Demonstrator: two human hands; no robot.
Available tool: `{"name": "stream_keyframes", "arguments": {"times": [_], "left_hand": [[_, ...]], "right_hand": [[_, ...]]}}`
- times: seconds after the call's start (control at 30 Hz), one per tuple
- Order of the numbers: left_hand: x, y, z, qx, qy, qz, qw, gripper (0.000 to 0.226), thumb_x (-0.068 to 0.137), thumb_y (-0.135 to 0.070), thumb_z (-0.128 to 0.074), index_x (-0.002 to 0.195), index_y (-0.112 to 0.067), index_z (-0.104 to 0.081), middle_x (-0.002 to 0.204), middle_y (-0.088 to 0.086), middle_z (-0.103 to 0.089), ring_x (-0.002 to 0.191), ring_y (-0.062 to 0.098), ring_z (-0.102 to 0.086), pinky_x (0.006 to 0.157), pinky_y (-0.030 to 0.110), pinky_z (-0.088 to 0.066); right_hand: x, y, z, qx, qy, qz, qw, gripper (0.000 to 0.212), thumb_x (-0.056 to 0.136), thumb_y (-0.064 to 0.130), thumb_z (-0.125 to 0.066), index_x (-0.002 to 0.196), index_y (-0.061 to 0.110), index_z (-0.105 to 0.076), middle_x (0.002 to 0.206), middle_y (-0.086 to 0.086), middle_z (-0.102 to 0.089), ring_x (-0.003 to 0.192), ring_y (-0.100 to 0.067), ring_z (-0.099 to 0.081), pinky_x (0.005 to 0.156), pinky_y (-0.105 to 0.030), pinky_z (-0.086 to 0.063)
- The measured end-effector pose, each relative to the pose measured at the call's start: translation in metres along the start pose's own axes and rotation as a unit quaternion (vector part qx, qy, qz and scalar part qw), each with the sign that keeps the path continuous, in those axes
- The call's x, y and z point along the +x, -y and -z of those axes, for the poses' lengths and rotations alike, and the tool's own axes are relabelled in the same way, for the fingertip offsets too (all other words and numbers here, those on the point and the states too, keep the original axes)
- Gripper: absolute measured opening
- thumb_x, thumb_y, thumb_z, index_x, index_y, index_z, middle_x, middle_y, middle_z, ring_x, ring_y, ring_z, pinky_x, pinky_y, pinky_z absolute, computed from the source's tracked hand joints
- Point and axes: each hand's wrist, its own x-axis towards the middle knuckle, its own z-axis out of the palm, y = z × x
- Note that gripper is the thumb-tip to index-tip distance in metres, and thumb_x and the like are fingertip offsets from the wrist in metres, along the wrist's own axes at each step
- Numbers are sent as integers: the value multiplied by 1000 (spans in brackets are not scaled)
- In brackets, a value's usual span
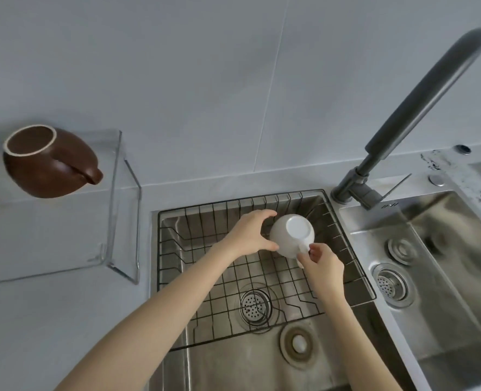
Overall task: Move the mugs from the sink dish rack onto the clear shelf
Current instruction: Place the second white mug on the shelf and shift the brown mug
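A white mug (291, 234) is upside down over the black wire dish rack (202, 266) in the left sink basin. My left hand (250, 234) cups the mug's left side with thumb and fingers spread around it. My right hand (322, 262) pinches the mug's handle at its lower right. A brown mug (47, 162) rests upside down on top of the clear shelf (115, 210) on the counter to the left, its handle pointing right.
A dark grey faucet (420, 114) rises from behind the sinks and arches to the upper right. A second steel basin (445, 277) with two drains lies to the right. A grey counter (50, 320) surrounds the clear shelf.
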Motion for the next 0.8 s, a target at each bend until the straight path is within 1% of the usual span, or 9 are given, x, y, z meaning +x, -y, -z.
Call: {"name": "stream_keyframes", "arguments": {"times": [0.17,0.27,0.37,0.4,0.47,0.53,0.6,0.7,0.8], "left_hand": [[31,3,-30,-13,21,3,1000,80,65,-18,-77,134,-16,-37,141,7,-42,129,23,-39,102,32,-30],[43,8,-41,-38,21,14,999,88,63,-18,-79,137,-16,-31,143,7,-38,130,23,-36,102,30,-28],[48,14,-47,-49,20,17,998,94,61,-19,-80,139,-17,-28,145,7,-38,132,22,-35,104,31,-28],[50,17,-48,-52,18,23,998,95,60,-18,-81,139,-18,-28,144,7,-39,131,23,-36,104,32,-29],[49,18,-47,-55,9,30,998,96,58,-18,-82,139,-19,-30,142,6,-44,129,23,-40,104,33,-31],[47,18,-44,-59,4,33,998,96,56,-17,-83,138,-20,-33,139,6,-48,128,24,-42,102,32,-33],[39,15,-38,-64,-9,32,997,96,56,-17,-83,138,-19,-34,140,6,-48,128,22,-42,101,29,-32],[24,5,-21,-66,-44,18,997,96,55,-17,-83,138,-19,-35,138,4,-50,126,20,-44,100,25,-32],[3,-9,6,-68,-84,-3,994,94,55,-19,-84,136,-21,-36,134,4,-54,122,21,-49,102,30,-37]], "right_hand": [[13,-18,-10,-16,-18,-15,1000,39,87,32,-56,113,3,-55,100,-12,-66,85,-17,-55,70,-26,-40],[20,-25,-14,-13,-13,-21,1000,31,86,28,-58,107,5,-58,90,-6,-64,77,-14,-56,57,-18,-39],[22,-29,-19,-8,-13,-23,1000,13,87,21,-57,87,8,-58,66,3,-55,59,-8,-48,50,-15,-32],[22,-29,-20,-11,-15,-21,1000,13,87,19,-57,77,11,-55,60,6,-50,55,-8,-45,47,-15,-31],[22,-28,-21,-17,-22,-10,1000,25,86,16,-57,64,15,-47,54,7,-44,50,-6,-41,42,-13,-35],[20,-25,-20,-16,-27,1,1000,26,85,15,-59,62,14,-48,52,6,-43,48,-5,-38,45,-6,-39],[13,-20,-17,-13,-29,13,999,22,85,17,-61,66,8,-54,53,3,-47,48,-7,-39,46,-3,-37],[5,-4,-9,12,-26,44,999,19,83,22,-63,74,6,-62,63,-11,-62,53,-16,-50,46,-11,-41],[-5,24,2,33,-21,91,995,20,81,26,-65,79,7,-65,72,-16,-68,67,-30,-62,55,-25,-45]]}}
